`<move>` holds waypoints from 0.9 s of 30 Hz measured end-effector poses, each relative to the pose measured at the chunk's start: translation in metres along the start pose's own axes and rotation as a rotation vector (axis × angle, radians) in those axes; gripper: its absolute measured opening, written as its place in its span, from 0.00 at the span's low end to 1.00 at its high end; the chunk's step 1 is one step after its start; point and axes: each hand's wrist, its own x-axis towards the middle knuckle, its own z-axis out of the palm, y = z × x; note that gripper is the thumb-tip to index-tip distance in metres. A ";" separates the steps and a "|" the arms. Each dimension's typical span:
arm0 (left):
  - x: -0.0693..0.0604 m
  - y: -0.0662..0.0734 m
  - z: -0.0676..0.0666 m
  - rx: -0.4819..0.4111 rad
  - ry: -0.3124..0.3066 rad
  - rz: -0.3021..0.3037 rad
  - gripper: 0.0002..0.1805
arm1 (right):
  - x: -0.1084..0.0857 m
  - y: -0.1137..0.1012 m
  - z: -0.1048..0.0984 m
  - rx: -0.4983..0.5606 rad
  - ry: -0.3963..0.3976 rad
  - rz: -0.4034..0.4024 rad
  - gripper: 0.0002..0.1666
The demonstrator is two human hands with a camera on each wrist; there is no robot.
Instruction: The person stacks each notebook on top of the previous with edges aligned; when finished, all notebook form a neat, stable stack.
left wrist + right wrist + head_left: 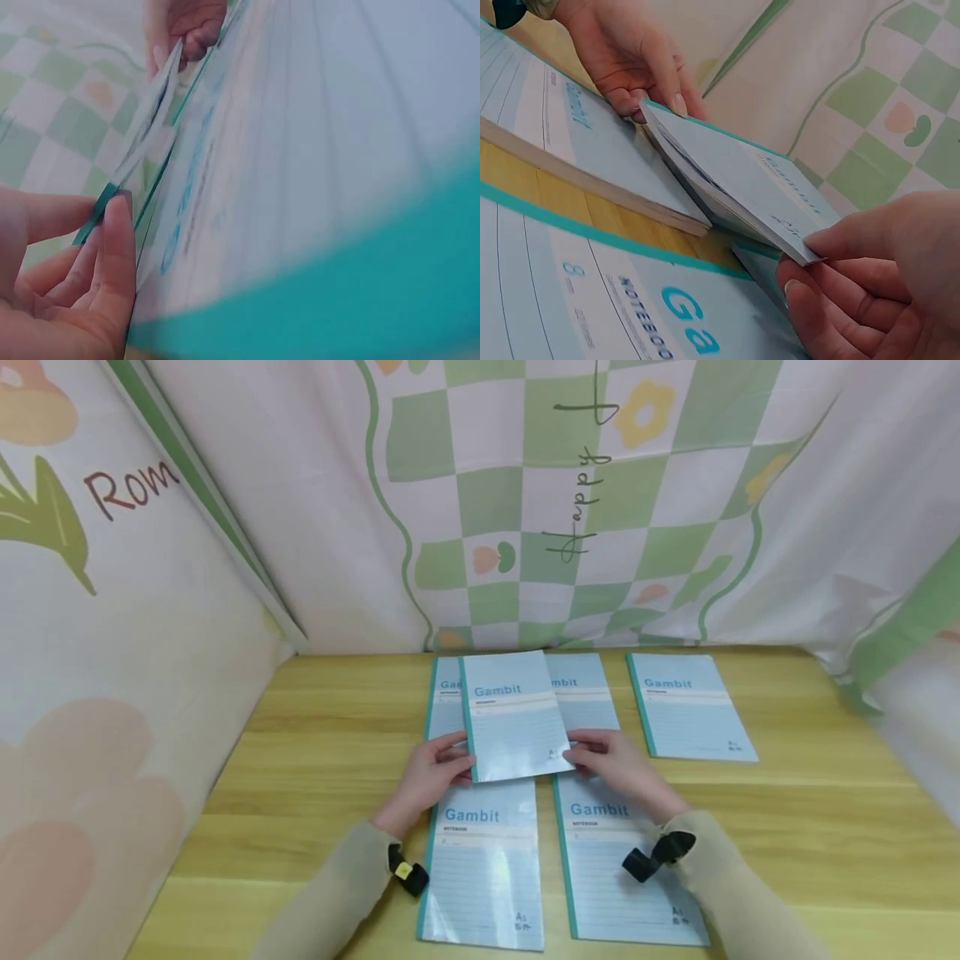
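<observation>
A light blue Gambit notebook [517, 727] with a teal spine is held raised, a hand at each lower corner. The left hand [431, 772] pinches its spine edge, thumb on the cover, as the left wrist view also shows. At the other corner the right hand [611, 764] pinches it between thumb and fingers; in the right wrist view the pages part slightly at the held notebook [735, 176]. Beneath it, partly covered, lie a back left notebook [444, 714] and a back middle notebook [585, 685]. Nearer the body are a front left notebook [483, 877] and a front right notebook [615, 893].
Another Gambit notebook [693, 710] lies apart at the back right of the wooden table [300, 760]. A patterned cloth [487, 502] hangs along the table's back edge, and more printed cloth [135, 635] hangs at the left.
</observation>
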 end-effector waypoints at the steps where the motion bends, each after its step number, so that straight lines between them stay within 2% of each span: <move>1: 0.001 0.001 0.003 0.004 0.002 -0.003 0.29 | -0.001 0.001 -0.002 -0.001 0.001 0.000 0.33; 6: 0.006 0.010 0.015 0.019 0.003 -0.005 0.29 | -0.003 0.005 -0.010 0.020 0.017 0.002 0.34; 14: 0.018 0.021 0.035 0.022 -0.037 -0.005 0.27 | -0.011 0.011 -0.029 0.040 0.065 0.028 0.37; 20: 0.031 0.028 0.053 -0.025 -0.034 -0.025 0.25 | -0.018 0.014 -0.044 0.054 0.093 0.072 0.41; 27: 0.042 0.034 0.079 -0.044 -0.025 -0.033 0.25 | -0.023 0.025 -0.065 0.073 0.119 0.070 0.43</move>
